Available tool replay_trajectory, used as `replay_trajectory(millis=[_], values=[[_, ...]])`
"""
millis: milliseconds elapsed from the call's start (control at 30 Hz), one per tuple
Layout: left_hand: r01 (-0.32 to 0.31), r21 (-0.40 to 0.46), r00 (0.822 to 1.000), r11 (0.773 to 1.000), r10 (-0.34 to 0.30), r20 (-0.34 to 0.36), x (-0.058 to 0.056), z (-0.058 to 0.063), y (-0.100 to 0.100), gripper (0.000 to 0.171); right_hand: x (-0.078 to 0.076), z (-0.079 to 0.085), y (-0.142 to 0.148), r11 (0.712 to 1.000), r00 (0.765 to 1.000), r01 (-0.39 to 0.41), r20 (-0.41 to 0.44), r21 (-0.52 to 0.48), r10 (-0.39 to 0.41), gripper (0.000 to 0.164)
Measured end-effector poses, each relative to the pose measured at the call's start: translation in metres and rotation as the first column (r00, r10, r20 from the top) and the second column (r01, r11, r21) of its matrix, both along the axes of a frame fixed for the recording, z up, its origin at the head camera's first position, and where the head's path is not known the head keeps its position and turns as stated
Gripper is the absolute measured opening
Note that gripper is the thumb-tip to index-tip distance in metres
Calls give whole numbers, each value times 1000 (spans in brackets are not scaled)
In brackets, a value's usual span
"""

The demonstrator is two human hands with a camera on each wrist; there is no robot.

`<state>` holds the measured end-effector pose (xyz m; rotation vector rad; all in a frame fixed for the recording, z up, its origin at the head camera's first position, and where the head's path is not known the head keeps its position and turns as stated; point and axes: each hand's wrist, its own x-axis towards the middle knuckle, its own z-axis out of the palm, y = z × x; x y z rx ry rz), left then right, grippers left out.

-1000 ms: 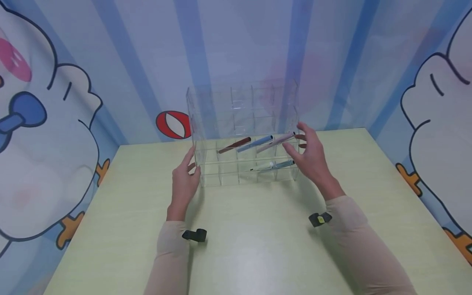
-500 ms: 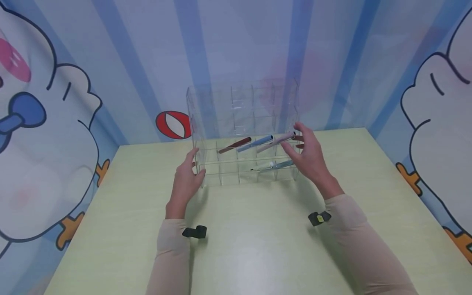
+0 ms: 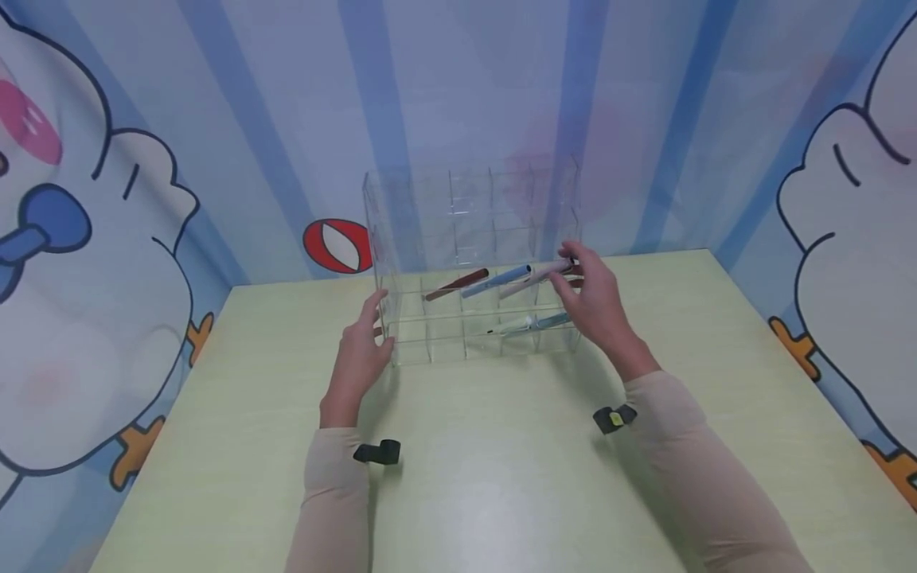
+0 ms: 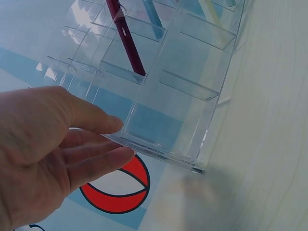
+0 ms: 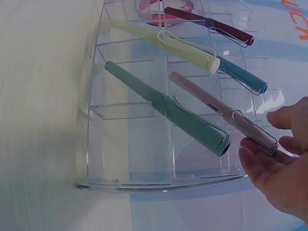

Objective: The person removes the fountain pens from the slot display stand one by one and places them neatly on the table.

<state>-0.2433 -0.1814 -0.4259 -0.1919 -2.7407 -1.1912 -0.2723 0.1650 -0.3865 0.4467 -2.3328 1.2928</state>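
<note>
A clear acrylic pen rack (image 3: 446,317) with tiered compartments stands at the back of the table. My left hand (image 3: 360,358) pinches its left side panel between thumb and fingers. My right hand (image 3: 596,302) is at the upper right, around the cap end of a pink pen (image 5: 199,93); its fingers lie under the cap, while the thumb stands a little apart. Beside it in the upper row lie a blue pen (image 3: 496,281) and a dark red pen (image 4: 127,41). A green pen (image 5: 192,126) and a pale yellow pen (image 5: 185,52) lie in the front row.
The pale wooden table (image 3: 487,469) extends in front of the rack. A blue striped backdrop (image 3: 286,95) with cartoon figures rises close behind it, bearing a printed red-and-white ball (image 3: 338,245). Small black wrist cameras are worn on both sleeves.
My right hand has moved slightly left, its thumb and fingertips coming around the pink pen's cap end. My left hand has shifted onto the rack's side edge. The rack and pens look unmoved.
</note>
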Motion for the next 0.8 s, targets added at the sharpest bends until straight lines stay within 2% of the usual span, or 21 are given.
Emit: replay_trajectory(millis=[133,400,800], values=[[-8,-1,1000,1000,8,-14,2,-1,-2,75,-4,-1,-3,1000,1000,16,0,2,-16,44],[-22,-6,1000,1000,22,-9,0,-3,-1,74,-12,-8,-4,999,997,18,71,-49,-14,45],[-24,6,1000,1000,24,6,0,-2,2,74,-15,-10,-2,999,998,18,65,-49,-15,41]])
